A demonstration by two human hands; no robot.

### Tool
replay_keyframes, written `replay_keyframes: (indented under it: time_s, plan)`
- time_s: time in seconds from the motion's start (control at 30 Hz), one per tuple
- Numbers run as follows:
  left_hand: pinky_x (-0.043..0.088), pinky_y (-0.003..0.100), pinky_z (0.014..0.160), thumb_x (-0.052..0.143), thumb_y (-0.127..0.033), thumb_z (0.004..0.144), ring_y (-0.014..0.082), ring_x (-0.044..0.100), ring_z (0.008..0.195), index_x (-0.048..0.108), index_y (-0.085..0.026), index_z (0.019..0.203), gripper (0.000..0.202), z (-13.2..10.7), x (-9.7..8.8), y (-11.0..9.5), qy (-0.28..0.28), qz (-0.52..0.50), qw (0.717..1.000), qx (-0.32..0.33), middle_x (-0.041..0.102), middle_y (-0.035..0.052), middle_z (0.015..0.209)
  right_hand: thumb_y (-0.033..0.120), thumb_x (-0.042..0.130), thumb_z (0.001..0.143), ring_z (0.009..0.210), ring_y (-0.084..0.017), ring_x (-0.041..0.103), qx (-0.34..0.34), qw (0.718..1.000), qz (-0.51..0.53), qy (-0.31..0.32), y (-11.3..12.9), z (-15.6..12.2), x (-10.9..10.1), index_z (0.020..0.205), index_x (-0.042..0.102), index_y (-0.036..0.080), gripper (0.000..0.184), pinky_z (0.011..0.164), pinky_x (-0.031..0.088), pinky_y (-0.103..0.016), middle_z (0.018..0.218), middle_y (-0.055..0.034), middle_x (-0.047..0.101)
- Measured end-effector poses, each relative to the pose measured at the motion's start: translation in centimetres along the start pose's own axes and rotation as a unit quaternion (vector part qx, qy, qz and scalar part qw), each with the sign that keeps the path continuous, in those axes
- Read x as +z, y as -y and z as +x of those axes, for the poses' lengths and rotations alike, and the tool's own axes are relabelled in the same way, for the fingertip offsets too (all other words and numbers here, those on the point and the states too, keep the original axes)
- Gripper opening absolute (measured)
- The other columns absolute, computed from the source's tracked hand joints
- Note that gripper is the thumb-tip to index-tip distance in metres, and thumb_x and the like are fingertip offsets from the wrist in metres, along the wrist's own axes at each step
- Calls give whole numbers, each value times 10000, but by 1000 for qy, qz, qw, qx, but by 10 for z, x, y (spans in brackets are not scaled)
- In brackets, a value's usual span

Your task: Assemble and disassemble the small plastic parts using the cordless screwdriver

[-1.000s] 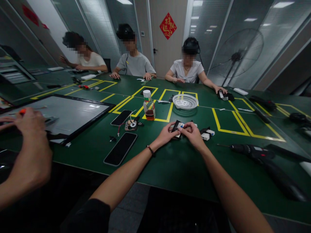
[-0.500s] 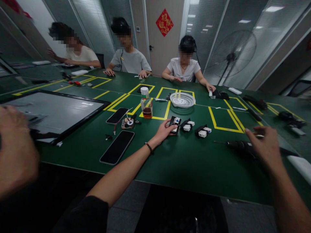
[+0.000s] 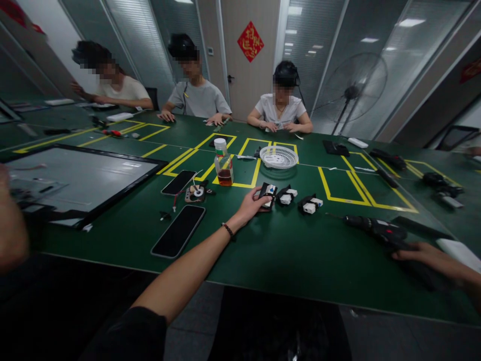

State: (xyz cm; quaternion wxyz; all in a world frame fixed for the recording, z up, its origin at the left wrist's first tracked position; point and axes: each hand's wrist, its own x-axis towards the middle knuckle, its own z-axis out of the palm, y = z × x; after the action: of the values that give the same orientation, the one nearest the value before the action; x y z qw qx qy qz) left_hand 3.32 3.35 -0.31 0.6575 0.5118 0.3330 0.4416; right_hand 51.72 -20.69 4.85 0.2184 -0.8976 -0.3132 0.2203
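Observation:
My left hand (image 3: 250,205) is closed on a small black plate (image 3: 267,196), which has a white block with a blue spot on its face. Just right of it lie two black-and-white parts, the nearer one (image 3: 286,196) and the farther one (image 3: 310,204). At the right, a black power drill (image 3: 376,228) lies on the green table, its thin bit pointing left. My right hand (image 3: 423,254) is closed around the drill's handle; some of its fingers are hidden and slightly blurred.
Left of my arm are a large phone (image 3: 178,231), a smaller phone (image 3: 179,182) and a small wired motor part (image 3: 197,191). A bottle (image 3: 224,168) and white basket (image 3: 278,157) stand ahead. A framed panel (image 3: 93,173) and another person's arm (image 3: 11,225) are left. Three people sit opposite.
My right hand has come down from above the drill onto its handle. My left hand keeps its hold. The person opposite on the right has drawn one hand in from the black item.

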Motion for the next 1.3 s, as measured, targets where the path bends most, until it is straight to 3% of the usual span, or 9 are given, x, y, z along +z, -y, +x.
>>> replay_keyframes:
  time_s: [0.1, 0.2, 0.33, 0.47, 0.57, 0.7, 0.8, 1.03, 1.3]
  plan:
    - [623, 422, 768, 768, -294, 770, 235, 707, 886, 496, -181, 1325, 628, 0, 0, -1, 0, 1, 1000, -2, 707, 118, 1078, 442, 835, 525, 662, -377, 713, 84, 966, 170, 175, -6, -6, 1, 843, 709, 236, 400, 612, 511, -505, 892, -272, 721]
    - [619, 433, 785, 769, -293, 770, 240, 706, 897, 497, -182, 1334, 636, 0, 1, -3, -3, 4, 1000, -6, 704, 125, 1096, 379, 853, 521, 601, -350, 696, 73, 961, 233, 128, 1, -23, 9, 913, 702, 300, 427, 591, 489, -513, 866, -254, 714]
    - [614, 445, 800, 764, -286, 776, 249, 706, 922, 474, -181, 1362, 663, 0, 1, -5, -19, 0, 1000, -8, 687, 141, 1149, 376, 811, 561, 705, -356, 705, -47, 943, 330, -6, 42, -48, 25, 1001, 693, 345, 457, 601, 491, -520, 1083, -242, 695]
    - [616, 433, 787, 752, -293, 789, 248, 700, 928, 459, -168, 1369, 661, 3, -2, -5, -37, -2, 999, 10, 682, 150, 1150, 534, 492, 801, 910, -336, 692, -161, 860, 479, 65, 105, -60, 38, 1141, 673, 306, 449, 730, 516, -513, 1323, -220, 599]
    - [613, 420, 777, 739, -297, 796, 239, 695, 926, 443, -171, 1372, 660, 4, -6, -7, -54, 9, 998, 18, 683, 141, 1144, 495, 403, 852, 629, -260, 594, -212, 851, 466, 119, 148, -64, 54, 1120, 675, 236, 461, 571, 466, -463, 1210, -230, 656]
    - [577, 418, 842, 748, -328, 775, 247, 672, 1003, 475, -195, 1357, 657, 2, -12, -15, -70, 105, 991, 49, 659, 136, 1202, 414, 534, 796, 506, -214, 481, -235, 827, 448, 245, 180, -72, 84, 967, 675, 190, 315, 502, 419, -386, 656, -97, 641]
    - [503, 409, 953, 796, -369, 710, 269, 623, 1108, 568, -214, 1291, 644, -1, -18, -22, -120, 252, 956, 93, 662, 120, 1184, 435, 554, 786, 487, -219, 489, -220, 817, 438, 304, 184, -76, 106, 903, 673, 187, 299, 497, 437, -373, 515, -36, 533]
    - [474, 410, 931, 804, -477, 662, 295, 637, 1024, 617, -239, 1275, 683, 0, -30, -27, -145, 399, 902, 79, 689, 114, 1118, 417, 583, 828, 491, -213, 532, -170, 791, 464, 361, 168, -68, 121, 960, 674, 181, 285, 488, 445, -346, 558, -48, 606]
    - [468, 402, 969, 806, -443, 668, 296, 628, 1093, 627, -219, 1268, 666, 3, -30, -26, -132, 357, 923, 61, 680, 120, 1180, 357, 665, 827, 497, -184, 547, -178, 792, 474, 341, 171, -69, 120, 1062, 659, 175, 298, 499, 467, -323, 602, -23, 638]
